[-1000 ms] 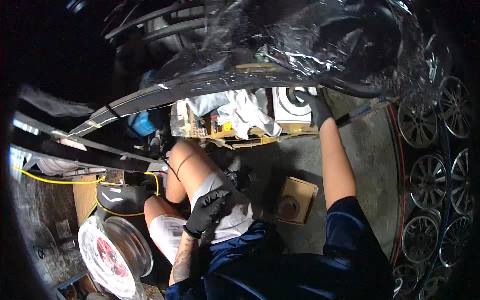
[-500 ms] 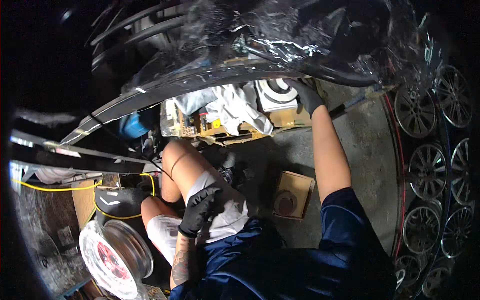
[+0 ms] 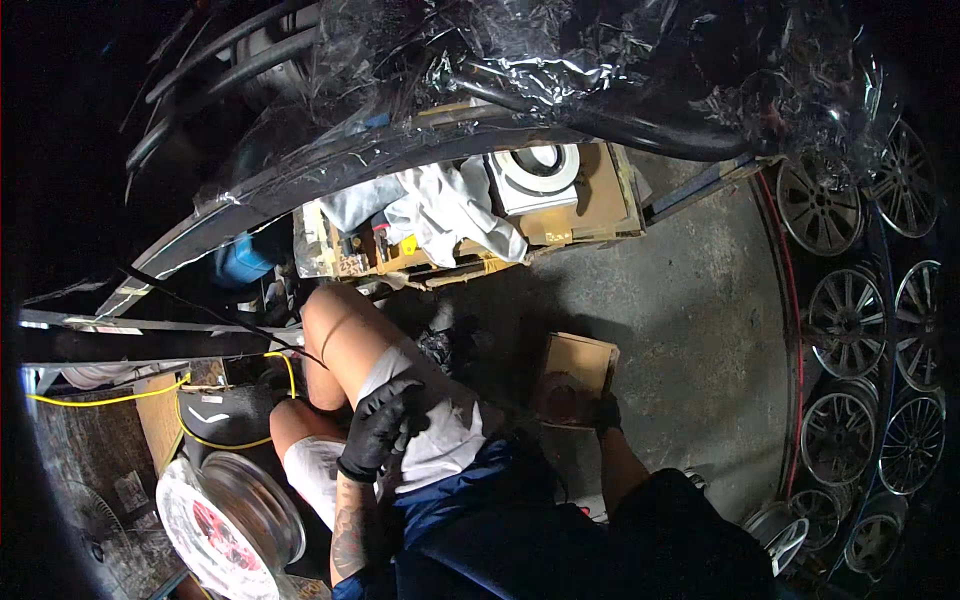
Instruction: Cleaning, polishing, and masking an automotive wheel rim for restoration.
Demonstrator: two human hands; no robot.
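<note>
My left hand (image 3: 385,425), in a black glove, rests on my thigh in light shorts, fingers curled; whether it holds anything is hidden. My right hand (image 3: 605,412), also gloved, is down at the right edge of a shallow cardboard box (image 3: 575,355) on the floor, fingers closed on it. A dark round object (image 3: 560,395) lies inside that box. Above, a white ring-shaped piece (image 3: 515,175) on a white block sits on a cardboard-topped platform beside crumpled white cloths (image 3: 450,210).
Silver wheel rims (image 3: 850,320) line the right, beside red and blue hoses. A wheel with a red centre (image 3: 215,525) stands at lower left near a yellow hose (image 3: 100,398). A plastic-wrapped black frame (image 3: 650,120) spans the top. A blue container (image 3: 240,255) is at left.
My right hand has left the white ring-shaped piece and moved down to the cardboard box on the floor, taking hold of its edge. My left hand stays on my thigh.
</note>
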